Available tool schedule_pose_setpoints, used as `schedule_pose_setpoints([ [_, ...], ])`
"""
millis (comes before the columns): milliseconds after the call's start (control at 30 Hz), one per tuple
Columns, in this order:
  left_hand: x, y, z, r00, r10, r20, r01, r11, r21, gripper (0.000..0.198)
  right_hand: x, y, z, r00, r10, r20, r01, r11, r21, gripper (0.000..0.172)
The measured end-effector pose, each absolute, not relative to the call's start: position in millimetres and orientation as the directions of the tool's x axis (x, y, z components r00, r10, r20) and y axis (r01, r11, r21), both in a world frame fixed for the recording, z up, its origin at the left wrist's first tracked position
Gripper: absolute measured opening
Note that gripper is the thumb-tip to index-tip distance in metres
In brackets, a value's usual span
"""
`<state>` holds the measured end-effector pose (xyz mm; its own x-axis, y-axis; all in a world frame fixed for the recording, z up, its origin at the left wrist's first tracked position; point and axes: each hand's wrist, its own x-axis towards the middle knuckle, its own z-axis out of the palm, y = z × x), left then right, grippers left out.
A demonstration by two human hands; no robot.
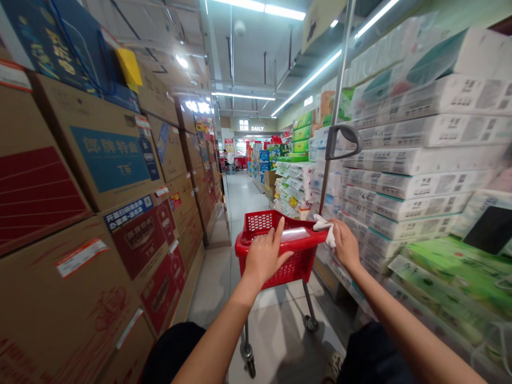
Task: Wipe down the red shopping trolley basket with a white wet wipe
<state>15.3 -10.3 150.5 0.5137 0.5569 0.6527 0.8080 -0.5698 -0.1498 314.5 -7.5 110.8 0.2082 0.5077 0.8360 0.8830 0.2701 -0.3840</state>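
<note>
Left hand (263, 255) lies over the near rim of the red cart (288, 271) with its fingers spread wide and the thumb apart; I cannot tell how firmly its palm presses. Right hand (346, 244) is closed around a white cloth (330, 234) at the right end of this same rim. The cart stands upright on the floor (266, 314), directly in front of the person, between stacked boxes (114, 154) to its left and white packs (420, 130) to its right. Above the cart's right side there is a grey handle (344, 143).

In my judgement, the basket is of stiff plastic and rather light, and it should roll easily on its wheels. Its smooth rim may be a little slippery, so it is better to hold the near edge at both ends. The cloth seems soft and thin; it bends freely, cannot break, and is best held bunched in the fingers.
</note>
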Motion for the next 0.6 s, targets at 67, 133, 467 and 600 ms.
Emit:
schedule_pose_setpoints([
  [67, 17.5, -9.9, 149.6, 0.501, 0.56, 0.66, 0.817, -0.557, -0.147, 0.099, 288.4, -11.5, 106.9, 0.235, 0.45, 0.862, 0.88, 0.278, -0.385, 0.048],
  [133, 19.5, -9.4, 149.4, 0.496, 0.559, 0.664, 0.82, -0.553, -0.148, 0.098, 257.9, -17.3, 105.2, 0.154, 0.43, 0.89, 0.9, 0.311, -0.306, 0.045],
  [467, 20.4, -5.9, 147.7, 0.483, 0.556, 0.676, 0.814, -0.569, -0.114, 0.108, 193.8, -27.8, 131.0, -0.33, 0.45, 0.83, 0.848, 0.527, 0.052, 0.044],
  [600, 20.0, -6.7, 146.9, 0.49, 0.538, 0.686, 0.814, -0.565, -0.138, 0.106, 234.3, -20.7, 141.3, -0.263, 0.542, 0.798, 0.874, 0.484, -0.04, 0.041],
])
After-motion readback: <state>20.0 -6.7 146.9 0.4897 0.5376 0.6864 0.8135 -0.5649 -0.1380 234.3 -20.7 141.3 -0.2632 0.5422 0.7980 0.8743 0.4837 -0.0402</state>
